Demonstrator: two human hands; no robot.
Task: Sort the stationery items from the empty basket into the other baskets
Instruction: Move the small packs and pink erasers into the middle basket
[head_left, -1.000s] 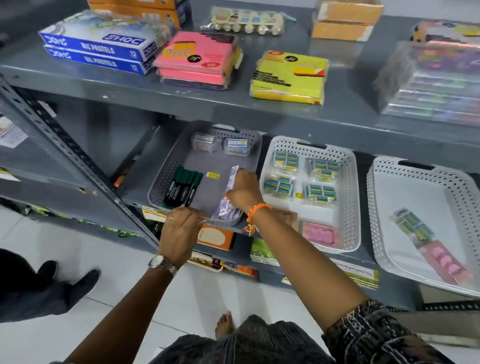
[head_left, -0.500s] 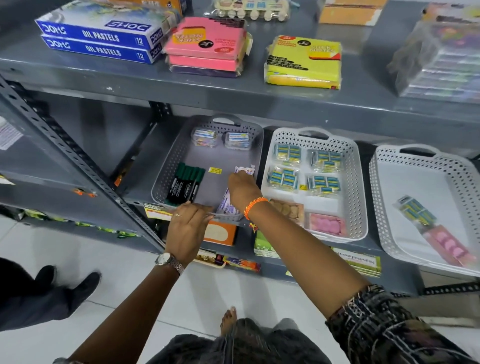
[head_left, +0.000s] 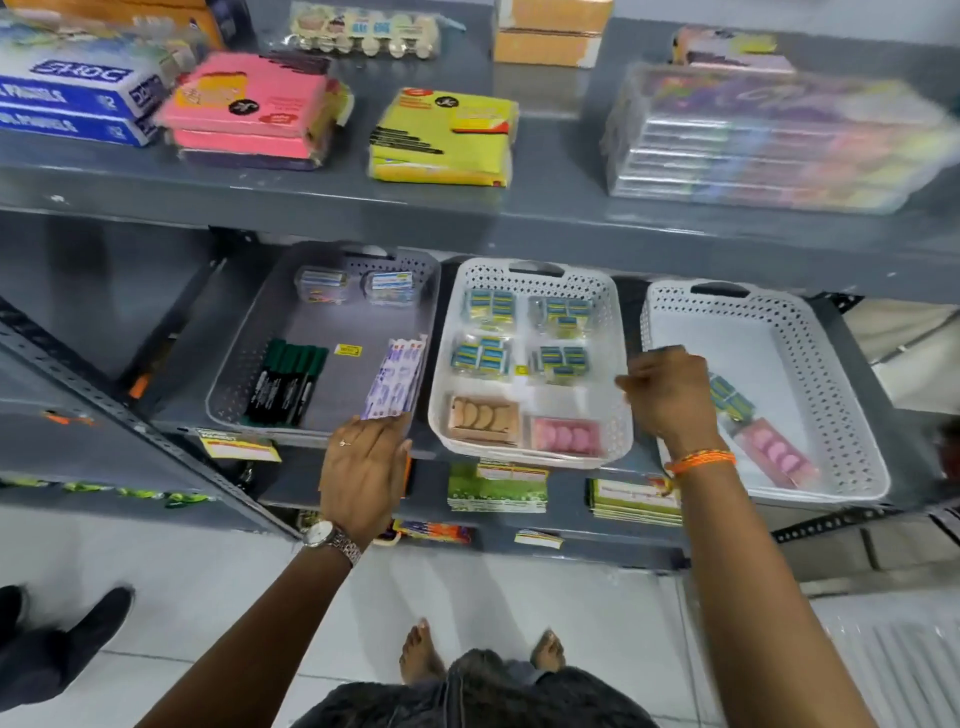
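The grey basket (head_left: 234, 374) on the left holds green markers (head_left: 285, 382), two small clear boxes (head_left: 322, 283) at the back and a white-purple packet (head_left: 392, 379) lying along its right wall. My left hand (head_left: 363, 467) lies flat on that basket's front rim, fingertips at the packet's near end. My right hand (head_left: 670, 395) hovers over the left rim of the right white basket (head_left: 831, 364), fingers curled, with nothing visible in them. In that basket lie a blue-green eraser pack (head_left: 732, 397) and a pink eraser pack (head_left: 776, 452), partly hidden by my wrist.
The middle white basket (head_left: 618, 338) holds several blue-green packs, a brown pack (head_left: 483, 421) and a pink pack (head_left: 566, 436). The shelf above carries pink (head_left: 249, 109) and yellow (head_left: 441, 135) pads and boxes. A person's shoe (head_left: 98, 618) is on the floor at left.
My right hand let go of the white-purple packet in the grey basket and moved right to the right white basket. My left hand stayed at the grey basket's front rim.
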